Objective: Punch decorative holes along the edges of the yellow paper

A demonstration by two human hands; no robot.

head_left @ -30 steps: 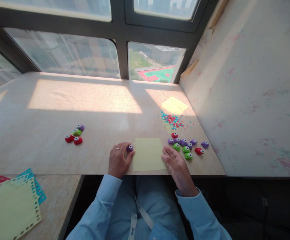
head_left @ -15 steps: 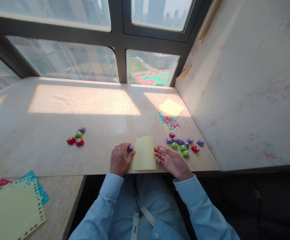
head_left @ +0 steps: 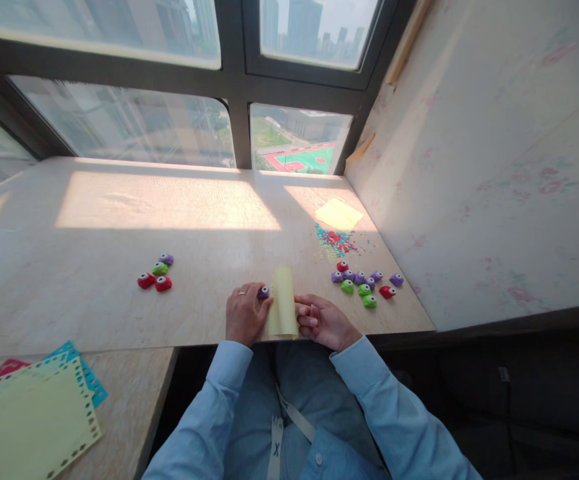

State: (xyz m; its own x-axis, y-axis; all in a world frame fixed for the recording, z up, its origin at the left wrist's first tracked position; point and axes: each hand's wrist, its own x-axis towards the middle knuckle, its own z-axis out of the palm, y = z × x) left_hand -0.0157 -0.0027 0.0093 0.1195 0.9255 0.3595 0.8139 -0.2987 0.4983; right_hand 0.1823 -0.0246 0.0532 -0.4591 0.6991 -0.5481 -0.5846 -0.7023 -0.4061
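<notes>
My left hand (head_left: 243,315) is closed round a small purple craft punch (head_left: 263,292), which stands against the left edge of a pale yellow sheet of paper (head_left: 282,303). That sheet bends upward into a curl near the front edge of the tabletop. At its right side, my right hand (head_left: 328,325) has its fingers curled and pressed to the paper, palm partly turned up. How far the paper sits inside the punch is hidden by my left fingers.
Several red, green and purple punches (head_left: 364,289) lie to the right; a smaller group (head_left: 160,268) is on the left. Tiny paper bits (head_left: 338,241) are scattered before a yellow sheet (head_left: 339,213). Hole-edged sheets (head_left: 29,420) lie at lower left. A wall (head_left: 489,167) bounds the right side.
My right hand has moved left and its fingers have curled in, bending the yellow sheet into a narrower curl. My left hand keeps the purple punch at the sheet's left edge.
</notes>
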